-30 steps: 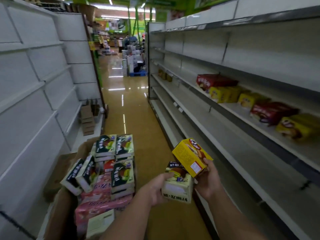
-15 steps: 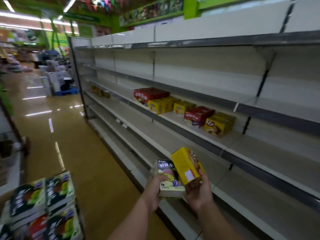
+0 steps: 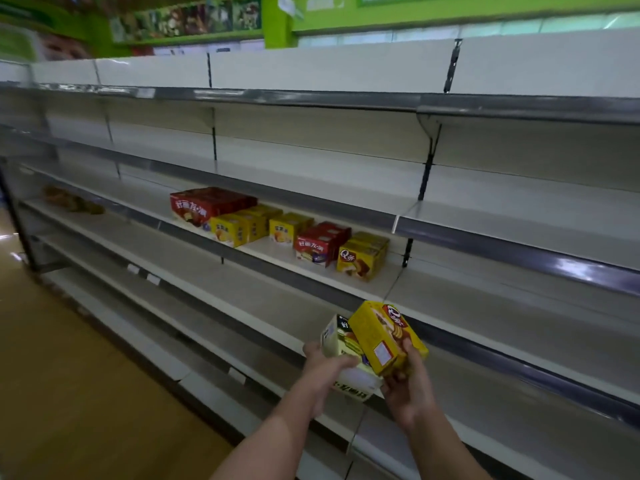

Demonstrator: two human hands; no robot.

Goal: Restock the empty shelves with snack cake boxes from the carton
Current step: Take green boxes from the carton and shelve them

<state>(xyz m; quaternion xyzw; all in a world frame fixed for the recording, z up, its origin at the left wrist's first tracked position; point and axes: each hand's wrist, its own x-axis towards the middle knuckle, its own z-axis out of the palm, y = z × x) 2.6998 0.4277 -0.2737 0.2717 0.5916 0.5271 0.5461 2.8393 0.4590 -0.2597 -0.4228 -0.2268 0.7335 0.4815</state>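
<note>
Snack cake boxes are mostly unshelved: only a short row of red and yellow boxes [image 3: 277,226] sits on one middle shelf [image 3: 322,271], every other tier bare. Right hand [image 3: 407,393] grips a yellow Q-brand box [image 3: 384,337], left hand [image 3: 325,367] curls round a pale box [image 3: 341,344], both low before the shelving.

Dim, soft focus; wide-angle bending at edges; glare on shelf rail [image 3: 585,268].
</note>
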